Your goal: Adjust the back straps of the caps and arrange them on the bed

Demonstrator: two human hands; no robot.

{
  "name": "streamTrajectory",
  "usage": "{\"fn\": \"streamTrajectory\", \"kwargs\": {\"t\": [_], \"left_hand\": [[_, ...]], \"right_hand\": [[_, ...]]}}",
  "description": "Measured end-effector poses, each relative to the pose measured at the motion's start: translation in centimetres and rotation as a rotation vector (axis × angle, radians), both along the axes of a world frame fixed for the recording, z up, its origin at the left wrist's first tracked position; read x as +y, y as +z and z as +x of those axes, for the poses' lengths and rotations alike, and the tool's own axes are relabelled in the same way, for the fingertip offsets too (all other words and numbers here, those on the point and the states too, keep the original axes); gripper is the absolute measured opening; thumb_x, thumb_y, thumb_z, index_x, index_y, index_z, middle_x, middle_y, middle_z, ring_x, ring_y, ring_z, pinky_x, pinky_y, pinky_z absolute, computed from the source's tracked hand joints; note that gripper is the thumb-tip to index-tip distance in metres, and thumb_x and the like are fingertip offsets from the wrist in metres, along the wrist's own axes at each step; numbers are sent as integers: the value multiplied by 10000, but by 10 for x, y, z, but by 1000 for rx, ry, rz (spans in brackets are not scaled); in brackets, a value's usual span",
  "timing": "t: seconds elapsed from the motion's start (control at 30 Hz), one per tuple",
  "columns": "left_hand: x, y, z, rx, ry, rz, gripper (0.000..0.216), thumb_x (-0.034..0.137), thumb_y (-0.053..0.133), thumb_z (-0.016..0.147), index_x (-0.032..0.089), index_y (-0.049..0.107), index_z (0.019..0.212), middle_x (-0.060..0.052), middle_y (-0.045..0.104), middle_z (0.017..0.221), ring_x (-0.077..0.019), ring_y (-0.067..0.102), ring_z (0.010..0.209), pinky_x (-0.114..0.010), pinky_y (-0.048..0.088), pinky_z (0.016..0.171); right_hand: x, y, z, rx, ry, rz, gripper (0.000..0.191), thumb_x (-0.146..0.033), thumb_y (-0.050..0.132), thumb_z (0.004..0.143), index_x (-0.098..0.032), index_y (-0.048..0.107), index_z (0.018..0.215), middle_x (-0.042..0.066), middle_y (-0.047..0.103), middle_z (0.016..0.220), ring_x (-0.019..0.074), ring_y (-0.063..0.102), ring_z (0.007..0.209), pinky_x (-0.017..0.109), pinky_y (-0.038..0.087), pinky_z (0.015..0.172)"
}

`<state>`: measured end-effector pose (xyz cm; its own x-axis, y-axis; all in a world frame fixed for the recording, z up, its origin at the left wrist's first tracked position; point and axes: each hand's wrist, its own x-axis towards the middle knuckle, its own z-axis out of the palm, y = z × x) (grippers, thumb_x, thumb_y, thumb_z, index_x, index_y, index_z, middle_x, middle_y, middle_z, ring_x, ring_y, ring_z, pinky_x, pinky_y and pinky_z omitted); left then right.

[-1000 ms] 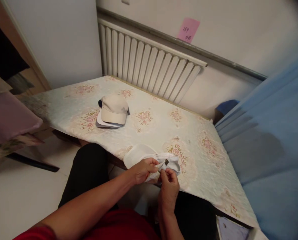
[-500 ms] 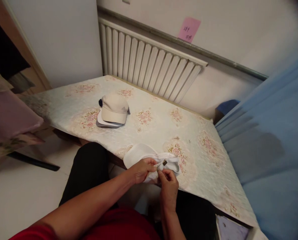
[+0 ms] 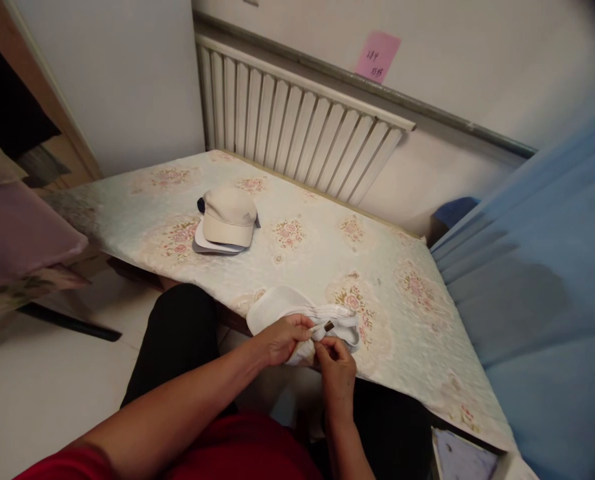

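Note:
A white cap [image 3: 277, 308] lies at the near edge of the flower-patterned table cover, its underside turned up and its brim to the left. My left hand [image 3: 286, 339] pinches the cap near its back strap. Close beside it, my right hand [image 3: 336, 367] has thumb and fingertips pressed together on the same strap. A small dark metal buckle [image 3: 329, 326] shows on the strap just above my right fingertips. Exactly how the strap end sits between the fingers is hidden.
Stacked caps, a beige cap [image 3: 230, 217] on top, rest on the flowered cover [image 3: 317, 267]. Behind stands a white radiator [image 3: 297, 113]. A blue curtain [image 3: 542, 280] hangs at the right, and an open drawer [image 3: 462, 457] sits at lower right. Pink cloth [image 3: 22, 233] is at the left.
The buckle has tilted slightly and looks narrower than before. Both hands keep their grip in nearly the same place, and the stacked caps have not moved.

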<state>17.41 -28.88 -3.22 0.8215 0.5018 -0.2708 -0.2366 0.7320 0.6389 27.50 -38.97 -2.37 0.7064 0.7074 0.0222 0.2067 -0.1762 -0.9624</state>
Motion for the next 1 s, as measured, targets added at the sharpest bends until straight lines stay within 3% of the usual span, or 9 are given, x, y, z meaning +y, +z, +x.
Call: {"fn": "streamTrajectory", "kwargs": {"t": [0.23, 0.57, 0.77, 1.0], "left_hand": [[0, -2, 0, -24, -8, -11, 354, 158, 781, 534, 129, 574, 820, -19, 612, 720, -150, 590, 643, -300, 430, 667], [-2, 4, -2, -17, 2, 17, 366, 163, 799, 530, 123, 578, 819, -12, 598, 731, -126, 578, 648, -268, 411, 660], [-1, 6, -3, 36, -39, 63, 283, 256, 729, 632, 137, 578, 839, -20, 608, 706, -141, 575, 608, -294, 424, 626], [1, 7, -4, 33, -158, 29, 318, 242, 736, 622, 133, 593, 884, -38, 630, 749, -169, 603, 659, -325, 442, 662]], "right_hand": [[3, 9, 0, 192, 23, 21, 192, -366, 691, 637, -197, 613, 686, -43, 532, 556, 122, 455, 524, 244, 354, 505], [6, 7, 0, 219, 26, 11, 226, -377, 692, 629, -190, 565, 624, -76, 459, 487, 95, 396, 475, 223, 301, 467], [5, 4, 2, 244, 30, 19, 233, -382, 701, 621, -188, 572, 625, -72, 473, 471, 95, 405, 457, 221, 310, 456], [3, 0, 2, 290, 79, 38, 219, -364, 704, 627, -184, 583, 652, -67, 503, 485, 98, 441, 461, 218, 344, 462]]}}
